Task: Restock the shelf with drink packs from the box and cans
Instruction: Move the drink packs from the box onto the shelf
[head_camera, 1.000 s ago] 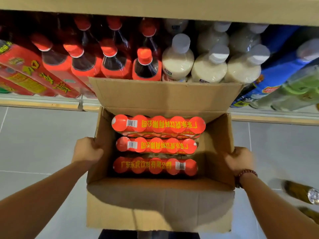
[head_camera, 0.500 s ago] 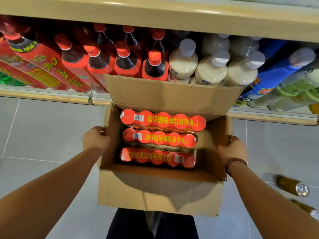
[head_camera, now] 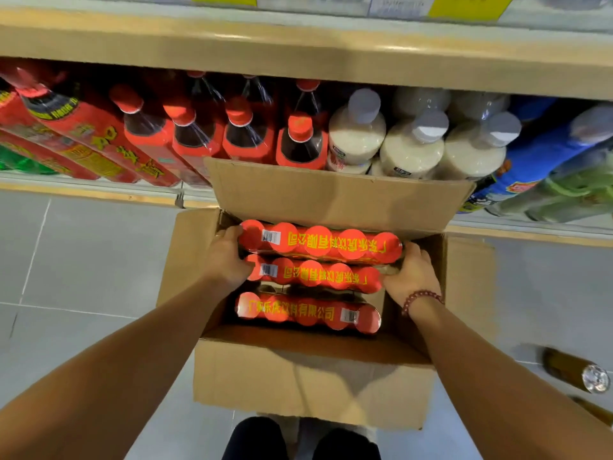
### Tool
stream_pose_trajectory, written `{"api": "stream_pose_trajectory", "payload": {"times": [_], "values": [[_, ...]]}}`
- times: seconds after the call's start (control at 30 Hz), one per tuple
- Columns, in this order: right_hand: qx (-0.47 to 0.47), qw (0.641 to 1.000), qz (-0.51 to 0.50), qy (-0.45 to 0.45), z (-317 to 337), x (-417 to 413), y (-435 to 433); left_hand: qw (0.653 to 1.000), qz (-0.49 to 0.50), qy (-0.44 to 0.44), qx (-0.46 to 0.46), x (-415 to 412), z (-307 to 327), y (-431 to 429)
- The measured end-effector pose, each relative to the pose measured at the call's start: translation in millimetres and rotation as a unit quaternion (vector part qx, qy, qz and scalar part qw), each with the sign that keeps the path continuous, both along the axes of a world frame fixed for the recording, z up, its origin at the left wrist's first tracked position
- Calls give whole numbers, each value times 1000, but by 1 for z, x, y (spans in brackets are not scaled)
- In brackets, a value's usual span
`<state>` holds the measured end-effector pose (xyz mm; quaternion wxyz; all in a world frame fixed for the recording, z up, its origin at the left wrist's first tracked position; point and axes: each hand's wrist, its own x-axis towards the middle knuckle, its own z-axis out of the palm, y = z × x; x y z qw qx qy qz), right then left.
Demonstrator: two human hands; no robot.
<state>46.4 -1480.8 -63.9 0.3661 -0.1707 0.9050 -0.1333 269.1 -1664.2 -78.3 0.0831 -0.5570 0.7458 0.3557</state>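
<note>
An open cardboard box (head_camera: 311, 380) sits on the floor in front of the shelf (head_camera: 298, 51). Inside lie three red shrink-wrapped drink packs with yellow lettering. My left hand (head_camera: 225, 260) grips the left ends of the far drink pack (head_camera: 320, 241) and the middle drink pack (head_camera: 315, 275). At their right ends my right hand (head_camera: 413, 272), with a bead bracelet on the wrist, holds the same two packs. The near drink pack (head_camera: 308, 313) lies untouched lower in the box.
The bottom shelf holds red-capped dark bottles (head_camera: 245, 131), white bottles with grey caps (head_camera: 411, 144) and blue and green packs (head_camera: 544, 167) at the right. Loose gold cans (head_camera: 577, 373) lie on the grey tile floor at the right. My legs (head_camera: 298, 439) show below the box.
Both hands left the box's side walls and reached inside, closing on the ends of the far and middle packs. The view tilted so more of the shelf front shows.
</note>
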Motion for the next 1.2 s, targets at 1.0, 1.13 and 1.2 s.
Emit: {"api": "stream_pose_trajectory", "payload": {"times": [1.0, 1.13, 1.2], "values": [[-175, 981, 31, 71, 117, -45, 47, 995, -61, 56, -59, -18, 136, -6], [-220, 972, 37, 76, 211, -57, 53, 991, -62, 89, -80, -16, 236, -4], [-242, 966, 35, 83, 264, -58, 59, 989, -58, 100, -92, -10, 291, -2]]}}
